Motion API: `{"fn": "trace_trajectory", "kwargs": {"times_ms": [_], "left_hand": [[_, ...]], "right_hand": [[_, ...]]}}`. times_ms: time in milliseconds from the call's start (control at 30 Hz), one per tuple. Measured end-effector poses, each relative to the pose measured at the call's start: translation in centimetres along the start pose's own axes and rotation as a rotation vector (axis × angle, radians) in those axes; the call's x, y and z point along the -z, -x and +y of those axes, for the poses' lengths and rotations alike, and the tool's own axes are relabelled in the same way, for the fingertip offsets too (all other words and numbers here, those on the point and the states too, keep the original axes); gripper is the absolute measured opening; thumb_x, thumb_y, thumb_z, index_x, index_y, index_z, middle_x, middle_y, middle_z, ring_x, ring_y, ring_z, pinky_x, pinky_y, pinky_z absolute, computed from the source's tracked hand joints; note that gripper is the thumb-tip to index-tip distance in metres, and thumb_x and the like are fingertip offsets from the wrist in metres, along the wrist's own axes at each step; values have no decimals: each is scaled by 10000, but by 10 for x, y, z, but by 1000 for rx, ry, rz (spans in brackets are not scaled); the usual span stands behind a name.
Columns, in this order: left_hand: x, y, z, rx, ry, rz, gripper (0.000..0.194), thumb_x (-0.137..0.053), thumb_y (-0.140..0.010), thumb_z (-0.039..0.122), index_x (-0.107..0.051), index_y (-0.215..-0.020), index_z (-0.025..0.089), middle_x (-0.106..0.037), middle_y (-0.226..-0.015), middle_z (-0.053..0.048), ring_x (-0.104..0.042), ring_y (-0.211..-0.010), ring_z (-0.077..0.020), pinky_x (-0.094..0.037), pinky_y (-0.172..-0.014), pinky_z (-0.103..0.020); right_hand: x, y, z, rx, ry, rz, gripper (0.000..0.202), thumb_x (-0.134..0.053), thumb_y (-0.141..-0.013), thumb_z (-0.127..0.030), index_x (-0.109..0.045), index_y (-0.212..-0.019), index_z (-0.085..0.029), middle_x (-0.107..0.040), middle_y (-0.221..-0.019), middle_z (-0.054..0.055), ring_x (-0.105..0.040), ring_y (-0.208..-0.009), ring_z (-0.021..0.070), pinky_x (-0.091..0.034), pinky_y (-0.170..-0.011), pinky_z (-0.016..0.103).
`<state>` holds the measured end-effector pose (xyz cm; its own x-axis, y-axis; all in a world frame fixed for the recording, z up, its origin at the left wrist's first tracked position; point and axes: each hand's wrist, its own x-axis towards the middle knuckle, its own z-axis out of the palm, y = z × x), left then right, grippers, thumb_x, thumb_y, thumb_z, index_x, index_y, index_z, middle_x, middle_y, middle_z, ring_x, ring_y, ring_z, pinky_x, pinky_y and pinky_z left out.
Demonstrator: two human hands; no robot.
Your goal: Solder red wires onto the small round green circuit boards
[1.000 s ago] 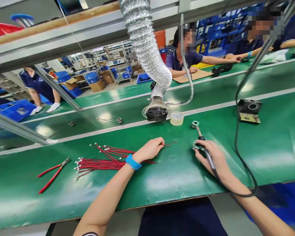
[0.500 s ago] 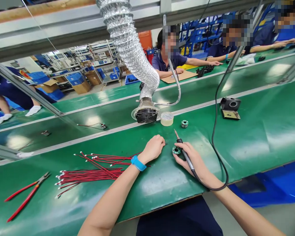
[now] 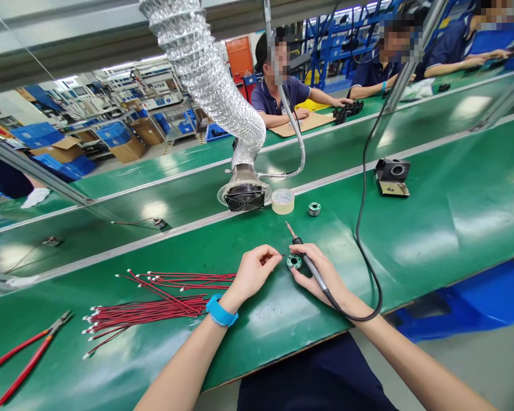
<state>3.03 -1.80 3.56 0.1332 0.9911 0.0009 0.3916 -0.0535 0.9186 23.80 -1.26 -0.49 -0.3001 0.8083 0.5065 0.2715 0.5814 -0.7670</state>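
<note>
My right hand point(image 3: 319, 274) is closed around a soldering iron point(image 3: 312, 267), its tip pointing up and to the left. The fingers of the same hand also hold a small round motor part with a green ring circuit board point(image 3: 294, 262). Just to the left, my left hand point(image 3: 257, 268) pinches a thin wire point(image 3: 283, 255), whose dark end sticks out toward the board; the rest of it is hidden by the hand. Red and black wires with white connectors point(image 3: 149, 311) lie in a bundle left of my left wrist, which wears a blue band point(image 3: 221, 311).
A second round motor part point(image 3: 314, 209) and a tape roll point(image 3: 282, 201) stand beyond my hands, beside a fan on a foil duct point(image 3: 245, 197). Red-handled pliers point(image 3: 29, 357) lie at left, a black box-like holder point(image 3: 393, 177) at right. Co-workers sit across the belt.
My left hand has turned and come closer to the ring board, with the wire end now near it. The camera view has shifted slightly; the right hand keeps its grip.
</note>
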Motion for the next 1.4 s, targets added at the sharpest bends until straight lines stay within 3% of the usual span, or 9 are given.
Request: {"fn": "trace_trajectory", "kwargs": {"times_ms": [233, 400, 667, 767, 867, 967, 1167, 1400], "left_hand": [[-6, 4, 9, -114, -81, 24, 198, -645, -926, 313, -692, -787, 181, -602, -805, -3, -503, -709, -129, -375, -656, -256], [-11, 5, 10, -127, -55, 22, 186, -674, -901, 291, -677, -758, 173, -587, -917, -21, -452, -673, -106, -345, -614, -256], [-17, 4, 11, -98, -47, 23, 198, -682, -874, 298, -656, -730, 165, -616, -950, -36, -470, -686, -100, -342, -597, -238], [-20, 3, 10, -84, -56, 27, 171, -683, -854, 271, -661, -726, 161, -623, -940, -30, -438, -648, -85, -329, -585, -239], [-23, 3, 9, -65, -55, 47, 154, -679, -828, 245, -651, -705, 157, -624, -920, -28, -433, -638, -81, -316, -573, -240], [-24, 2, 7, -47, -54, 61, 150, -679, -813, 238, -643, -693, 156, -626, -913, -26, -423, -621, -74, -304, -562, -243], [-24, 2, 6, -47, -52, 56, 148, -688, -807, 251, -654, -696, 160, -629, -908, -34, -460, -649, -88, -306, -561, -250], [-25, 2, 6, -61, -50, 62, 136, -690, -811, 233, -661, -700, 161, -630, -906, -37, -454, -650, -91, -313, -555, -247]], "right_hand": [[-11, 7, -6, -82, 11, 43, 400, -653, -955, -216, -585, -1348, -254, -589, -1178, 86, -642, -975, 205, -585, -928, 363], [-14, 7, -12, -56, -67, 28, 416, -657, -965, -222, -569, -1369, -274, -596, -1230, 84, -637, -1102, 222, -567, -994, 367], [-6, 8, -18, -114, -92, 238, 241, -572, -1039, -291, -658, -1263, -263, -662, -1082, 63, -676, -941, 199, -587, -878, 344], [-1, 12, -21, -195, -100, 367, 232, -551, -1064, -357, -694, -1192, -226, -681, -913, 44, -667, -767, 168, -582, -743, 303], [4, 18, -23, -256, -144, 499, 318, -519, -1080, -433, -710, -1043, -181, -562, -606, -17, -538, -495, 130, -466, -491, 249], [6, 23, -22, -257, -143, 576, 395, -516, -1072, -465, -718, -907, -168, -511, -530, -22, -468, -410, 118, -376, -409, 245], [6, 26, -19, -168, -158, 541, 326, -542, -1052, -341, -739, -860, -167, -616, -627, 23, -621, -573, 156, -489, -518, 252], [6, 26, -19, -148, -181, 495, 282, -550, -1042, -293, -750, -879, -179, -608, -608, 12, -636, -592, 159, -503, -542, 252]]}}
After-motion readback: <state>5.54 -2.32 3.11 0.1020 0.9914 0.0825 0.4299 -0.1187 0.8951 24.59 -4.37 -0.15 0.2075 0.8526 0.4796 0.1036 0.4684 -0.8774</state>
